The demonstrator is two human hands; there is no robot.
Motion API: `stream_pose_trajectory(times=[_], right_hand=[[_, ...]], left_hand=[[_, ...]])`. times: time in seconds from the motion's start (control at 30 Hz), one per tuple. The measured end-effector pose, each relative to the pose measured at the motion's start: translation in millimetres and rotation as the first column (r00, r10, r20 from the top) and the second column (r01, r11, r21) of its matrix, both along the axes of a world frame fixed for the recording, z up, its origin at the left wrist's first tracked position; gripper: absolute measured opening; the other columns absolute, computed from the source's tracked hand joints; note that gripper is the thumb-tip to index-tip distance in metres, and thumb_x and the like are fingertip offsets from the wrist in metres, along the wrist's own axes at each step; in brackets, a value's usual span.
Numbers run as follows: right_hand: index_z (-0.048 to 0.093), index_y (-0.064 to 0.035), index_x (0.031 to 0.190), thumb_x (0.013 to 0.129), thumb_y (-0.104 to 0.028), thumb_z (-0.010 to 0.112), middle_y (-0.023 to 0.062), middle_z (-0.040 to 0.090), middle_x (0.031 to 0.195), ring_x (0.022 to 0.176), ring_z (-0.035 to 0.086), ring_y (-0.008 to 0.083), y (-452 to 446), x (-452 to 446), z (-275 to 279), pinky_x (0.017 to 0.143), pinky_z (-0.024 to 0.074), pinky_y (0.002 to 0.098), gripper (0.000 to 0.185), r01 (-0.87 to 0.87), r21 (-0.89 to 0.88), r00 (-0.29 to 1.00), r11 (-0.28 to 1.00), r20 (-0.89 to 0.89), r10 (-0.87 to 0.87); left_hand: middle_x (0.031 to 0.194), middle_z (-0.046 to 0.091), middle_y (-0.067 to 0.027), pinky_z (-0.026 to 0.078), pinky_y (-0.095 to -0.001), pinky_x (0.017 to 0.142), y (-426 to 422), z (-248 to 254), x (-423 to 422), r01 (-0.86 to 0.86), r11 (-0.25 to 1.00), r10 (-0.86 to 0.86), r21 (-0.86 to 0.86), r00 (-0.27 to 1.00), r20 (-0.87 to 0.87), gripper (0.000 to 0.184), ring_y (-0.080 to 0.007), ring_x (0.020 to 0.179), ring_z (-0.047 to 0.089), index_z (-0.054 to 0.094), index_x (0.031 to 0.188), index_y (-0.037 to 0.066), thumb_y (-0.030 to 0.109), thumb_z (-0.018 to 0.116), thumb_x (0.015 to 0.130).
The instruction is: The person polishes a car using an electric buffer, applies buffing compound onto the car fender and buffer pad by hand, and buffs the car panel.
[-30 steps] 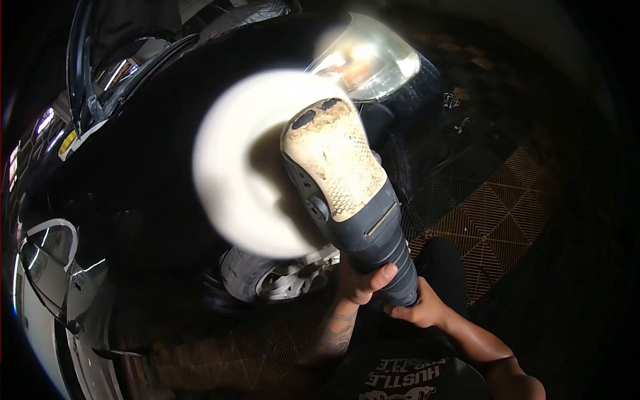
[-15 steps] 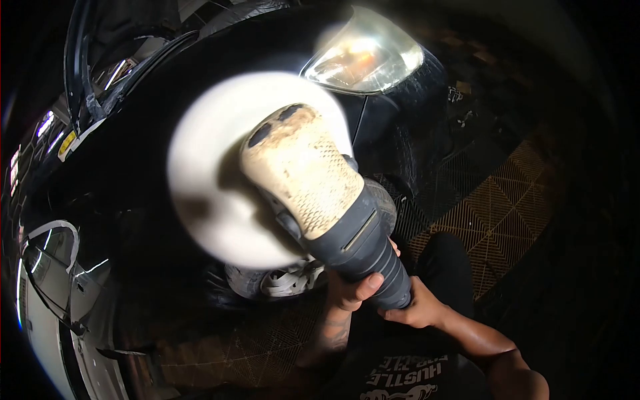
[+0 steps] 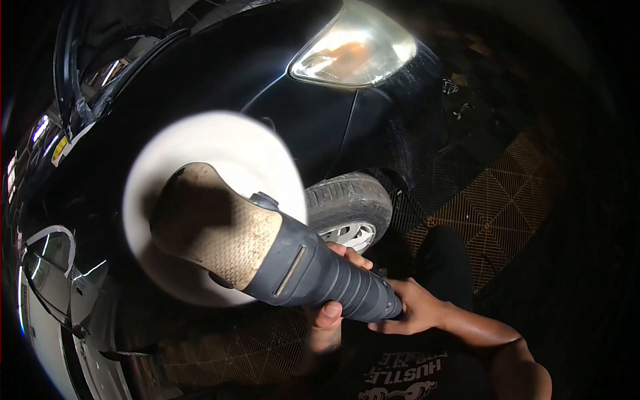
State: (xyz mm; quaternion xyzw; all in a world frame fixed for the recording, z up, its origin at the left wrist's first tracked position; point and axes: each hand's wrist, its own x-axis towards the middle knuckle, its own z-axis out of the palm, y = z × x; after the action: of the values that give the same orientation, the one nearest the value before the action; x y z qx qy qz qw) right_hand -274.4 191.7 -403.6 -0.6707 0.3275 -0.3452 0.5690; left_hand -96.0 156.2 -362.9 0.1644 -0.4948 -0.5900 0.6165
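Note:
A rotary polisher [image 3: 313, 267] with a worn cream-coloured head and a ribbed dark body points to the left. Its round white pad [image 3: 267, 160], blurred at the rim, lies over the black fender [image 3: 193, 87] of a car. My left hand [image 3: 328, 317] grips the body from below, with its thumb on the near side and fingertips showing on the far side. Round the rear end of the tool is wrapped my right hand [image 3: 417, 307]. Shadow covers part of the polisher's head.
A lit headlight [image 3: 357, 50] is at the top, and a tyre with a silver wheel [image 3: 350, 207] shows behind the tool. The car's side mirror [image 3: 50, 253] is at the left. Patterned floor tiles [image 3: 510, 193] lie to the right; my knee is nearby.
The polisher has swung left and down, its head now pointing more to the left. More of the wheel and fender shows. Both hands have kept their hold.

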Motion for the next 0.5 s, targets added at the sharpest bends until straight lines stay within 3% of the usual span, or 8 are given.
stream_pose_trajectory(times=[0.07,0.1,0.17,0.2,0.23,0.3,0.33,0.5], right_hand=[[0.051,-0.0001,0.124,0.080,-0.033,0.077,0.0139,0.067,0.092,0.075,0.070,0.0292,3,-11,-12,0.068,0.0540,0.0356,0.060,0.000,-0.196,0.997,0.981,0.078,0.015],[0.051,-0.0001,0.124,0.080,-0.033,0.077,0.0139,0.067,0.092,0.075,0.070,0.0292,6,-17,-13,0.068,0.0540,0.0356,0.060,-0.001,-0.198,0.997,0.980,0.078,0.016],[0.052,0.0006,0.122,0.083,-0.039,0.076,0.0138,0.067,0.094,0.073,0.070,0.0281,12,-27,-12,0.066,0.0540,0.0357,0.061,0.004,0.028,0.993,1.000,-0.116,-0.001],[0.051,0.0006,0.126,0.084,-0.044,0.074,0.0135,0.066,0.090,0.071,0.070,0.0276,18,-27,-21,0.065,0.0539,0.0357,0.065,0.083,-0.066,0.992,0.994,-0.093,-0.089],[0.051,0.0006,0.126,0.084,-0.044,0.074,0.0135,0.066,0.090,0.071,0.070,0.0276,22,-30,-23,0.065,0.0539,0.0357,0.065,0.084,-0.077,0.991,0.993,-0.101,-0.092],[0.051,0.0015,0.127,0.086,-0.045,0.072,0.0127,0.067,0.088,0.072,0.070,0.0270,27,-34,-23,0.067,0.0541,0.0354,0.065,0.251,-0.088,0.968,0.964,0.039,-0.248],[0.051,0.0027,0.126,0.087,-0.044,0.070,0.0131,0.068,0.087,0.072,0.070,0.0249,30,-38,-22,0.068,0.0539,0.0349,0.064,0.278,-0.088,0.960,0.956,0.056,-0.274],[0.051,0.0030,0.128,0.087,-0.043,0.069,0.0143,0.069,0.088,0.076,0.070,0.0228,37,-59,-31,0.076,0.0532,0.0355,0.064,0.286,0.005,0.958,0.958,0.020,-0.286]], left_hand=[[0.109,0.054,-0.0148,0.048,-0.0441,0.094,-2,-4,-2,0.028,1.000,-0.028,0.004,1.000,-0.003,0.079,-0.0252,0.102,0.057,0.041,0.130,-0.003,0.036,0.078,0.072],[0.109,0.054,-0.0147,0.048,-0.0440,0.094,-3,-6,-3,0.054,0.998,-0.054,0.009,0.999,-0.005,0.078,-0.0253,0.103,0.057,0.042,0.130,-0.003,0.036,0.078,0.073],[0.110,0.055,-0.0147,0.049,-0.0438,0.093,-5,-13,-16,0.085,0.996,-0.085,0.020,0.996,-0.006,0.074,-0.0259,0.103,0.057,0.043,0.129,-0.003,0.033,0.077,0.074],[0.108,0.056,-0.0170,0.049,-0.0429,0.095,-8,-18,-23,0.085,0.995,-0.085,0.046,0.996,0.005,0.079,-0.0264,0.100,0.058,0.042,0.130,-0.006,0.038,0.075,0.073],[0.108,0.056,-0.0185,0.049,-0.0434,0.094,-13,-18,-29,0.155,0.987,-0.156,0.043,0.988,0.013,0.076,-0.0277,0.102,0.059,0.041,0.130,-0.007,0.034,0.074,0.075],[0.109,0.057,-0.0199,0.051,-0.0431,0.092,-18,-15,-43,0.127,0.992,-0.128,0.010,0.986,0.108,0.071,-0.0284,0.103,0.059,0.042,0.129,-0.007,0.030,0.072,0.077],[0.107,0.058,-0.0196,0.052,-0.0420,0.089,-24,-16,-47,0.206,0.978,-0.210,0.043,0.969,0.126,0.066,-0.0283,0.101,0.060,0.045,0.127,-0.008,0.029,0.071,0.079],[0.102,0.060,-0.0197,0.054,-0.0390,0.082,-21,-16,-67,0.139,0.983,-0.162,0.118,0.963,0.217,0.062,-0.0265,0.095,0.062,0.048,0.124,-0.006,0.030,0.071,0.078]])
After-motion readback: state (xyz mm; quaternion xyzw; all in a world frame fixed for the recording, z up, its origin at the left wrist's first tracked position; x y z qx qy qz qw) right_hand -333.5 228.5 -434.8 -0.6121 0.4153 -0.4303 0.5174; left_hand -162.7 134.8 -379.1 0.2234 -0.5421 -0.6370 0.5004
